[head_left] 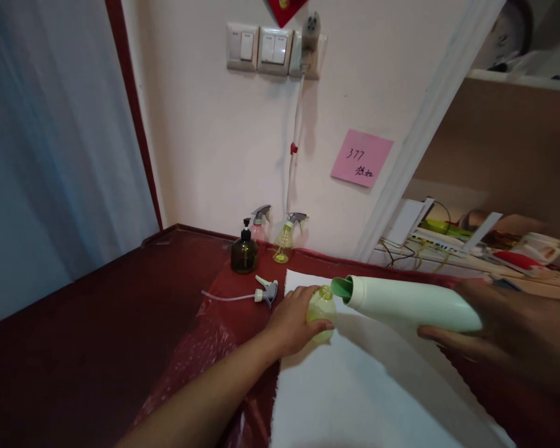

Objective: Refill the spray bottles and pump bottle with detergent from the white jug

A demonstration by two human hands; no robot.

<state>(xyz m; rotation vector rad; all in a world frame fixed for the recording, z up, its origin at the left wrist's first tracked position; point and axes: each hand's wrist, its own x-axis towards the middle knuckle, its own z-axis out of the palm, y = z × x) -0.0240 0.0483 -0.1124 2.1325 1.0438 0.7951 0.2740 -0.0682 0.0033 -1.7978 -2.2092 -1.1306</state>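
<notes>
Currently, the left hand (295, 322) is grasping a small yellow bottle (321, 307), thumb and fingers curling round its sides; that bottle is showing an uncapped neck and is sitting at the 11 o'clock end of a white cloth (354, 392); the right hand (518, 339) is clasping a big pale bottle (408, 303) near its base, holding it almost flat so that its neck is pointing to 9 o'clock; a green spout (340, 287) is sticking out of that neck and hanging just beside the small bottle's mouth, though whether they are touching I cannot tell. Counting from the small yellow bottle, a loose spray head (267, 294) is lying between 9 and 10 o'clock on the red table (98, 323), its thin tube stretching toward 9; a dark pump bottle (244, 255) is standing at 10; a yellow spray bottle (284, 242) and a pink spray bottle (258, 233) are standing around 11, near the wall (205, 155); a pink note (363, 159) is sticking there between 12 and 1.
</notes>
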